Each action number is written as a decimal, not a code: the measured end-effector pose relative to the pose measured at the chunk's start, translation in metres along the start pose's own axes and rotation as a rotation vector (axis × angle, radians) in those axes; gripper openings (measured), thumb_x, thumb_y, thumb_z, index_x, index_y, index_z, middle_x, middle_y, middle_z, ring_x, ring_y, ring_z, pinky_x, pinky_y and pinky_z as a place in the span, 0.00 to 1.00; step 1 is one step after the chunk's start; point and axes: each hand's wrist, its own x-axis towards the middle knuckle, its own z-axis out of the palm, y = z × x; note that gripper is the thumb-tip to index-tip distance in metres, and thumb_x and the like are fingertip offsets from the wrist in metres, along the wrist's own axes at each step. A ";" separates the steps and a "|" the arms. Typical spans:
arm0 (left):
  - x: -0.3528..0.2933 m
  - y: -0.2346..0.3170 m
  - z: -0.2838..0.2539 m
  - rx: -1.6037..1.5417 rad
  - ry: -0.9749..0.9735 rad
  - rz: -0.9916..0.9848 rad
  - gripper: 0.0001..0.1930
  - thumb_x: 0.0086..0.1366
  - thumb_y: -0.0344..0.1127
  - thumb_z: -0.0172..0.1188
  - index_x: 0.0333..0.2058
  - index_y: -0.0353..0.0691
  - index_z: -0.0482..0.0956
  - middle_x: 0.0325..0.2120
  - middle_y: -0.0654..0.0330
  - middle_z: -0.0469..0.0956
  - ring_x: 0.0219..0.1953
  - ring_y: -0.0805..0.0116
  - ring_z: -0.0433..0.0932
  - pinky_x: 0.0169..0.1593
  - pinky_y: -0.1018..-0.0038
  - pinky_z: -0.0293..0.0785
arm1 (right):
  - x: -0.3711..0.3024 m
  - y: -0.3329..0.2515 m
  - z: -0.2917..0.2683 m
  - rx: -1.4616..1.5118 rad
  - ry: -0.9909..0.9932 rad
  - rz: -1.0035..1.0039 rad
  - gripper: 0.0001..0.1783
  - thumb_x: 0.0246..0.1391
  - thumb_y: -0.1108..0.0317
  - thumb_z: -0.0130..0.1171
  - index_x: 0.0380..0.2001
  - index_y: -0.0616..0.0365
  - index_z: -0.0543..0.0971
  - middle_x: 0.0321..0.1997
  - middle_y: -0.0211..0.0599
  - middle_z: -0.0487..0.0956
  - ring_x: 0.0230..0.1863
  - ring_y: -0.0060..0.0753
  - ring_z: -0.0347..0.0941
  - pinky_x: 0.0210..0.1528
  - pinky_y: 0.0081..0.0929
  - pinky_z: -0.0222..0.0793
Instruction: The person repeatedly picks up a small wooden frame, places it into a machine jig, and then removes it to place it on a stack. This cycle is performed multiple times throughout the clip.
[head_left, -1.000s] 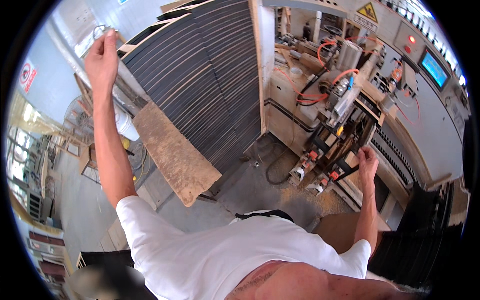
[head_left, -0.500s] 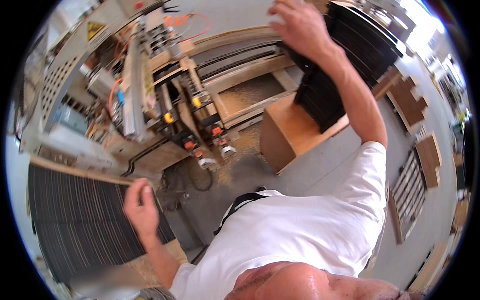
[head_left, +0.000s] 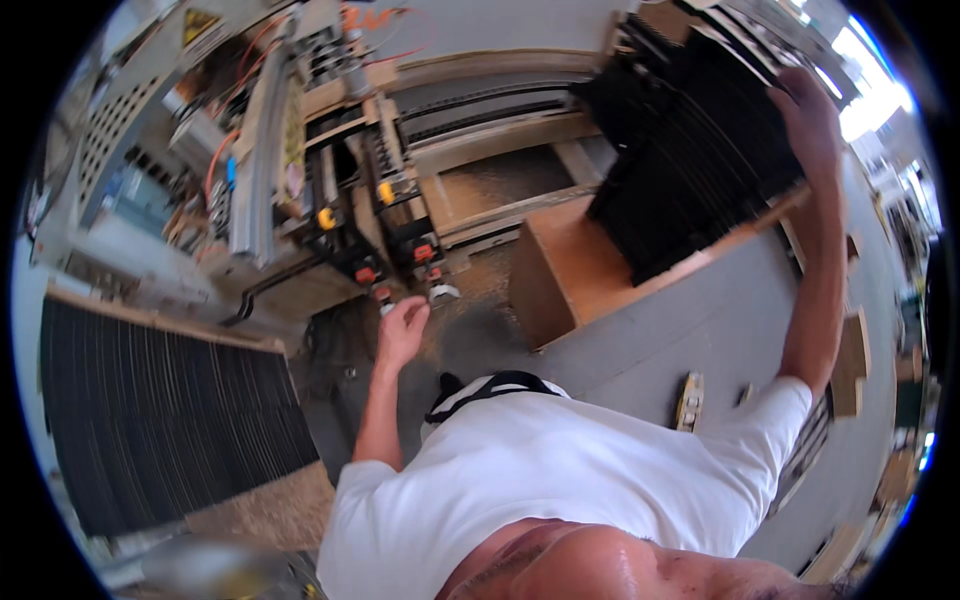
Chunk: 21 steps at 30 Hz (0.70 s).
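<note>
My right hand [head_left: 808, 118] is at the far right edge of a stack of thin black panels [head_left: 700, 150], its fingers bent over the edge and the thumb toward the stack. Part of its grip is hidden. The stack leans on a brown wooden box [head_left: 545, 285]. My left hand [head_left: 403, 330] hangs in front of a machine, its fingers loosely curved and nothing visible in them. Close by it are the machine's arm ends with red parts [head_left: 423, 253] and yellow knobs [head_left: 386, 192].
On the left lies a large stack of dark strips [head_left: 170, 420] beside a chipboard surface [head_left: 265, 505]. A machine frame [head_left: 480, 160] with black chain tracks spans the back. Sawdust covers floor around it. Cut brown boards [head_left: 850, 370] lie at the right.
My right hand has moved right and nearer, from above the black stack's far end to its right edge. My left hand has left the dark strips and moved right to the machine's front.
</note>
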 end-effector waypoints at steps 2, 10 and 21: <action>0.026 -0.012 -0.012 -0.071 0.046 0.004 0.13 0.63 0.35 0.61 0.43 0.33 0.80 0.32 0.58 0.83 0.35 0.73 0.80 0.41 0.76 0.75 | -0.010 -0.035 -0.007 0.069 0.070 -0.001 0.17 0.56 0.59 0.61 0.49 0.45 0.79 0.47 0.33 0.82 0.50 0.33 0.78 0.51 0.33 0.72; 0.184 -0.041 -0.083 -0.663 0.285 -0.264 0.18 0.69 0.41 0.55 0.52 0.36 0.73 0.43 0.58 0.79 0.43 0.67 0.80 0.47 0.69 0.78 | -0.047 -0.202 0.033 0.248 0.067 -0.503 0.18 0.38 0.83 0.63 0.36 0.55 0.80 0.41 0.34 0.81 0.43 0.40 0.75 0.46 0.33 0.71; 0.443 -0.091 -0.115 -1.185 0.343 -0.328 0.49 0.63 0.60 0.58 0.68 0.33 0.44 0.65 0.42 0.54 0.65 0.45 0.60 0.63 0.55 0.64 | -0.058 -0.274 0.176 0.534 -0.285 -0.229 0.16 0.40 0.80 0.64 0.36 0.55 0.81 0.41 0.34 0.81 0.43 0.41 0.74 0.46 0.33 0.71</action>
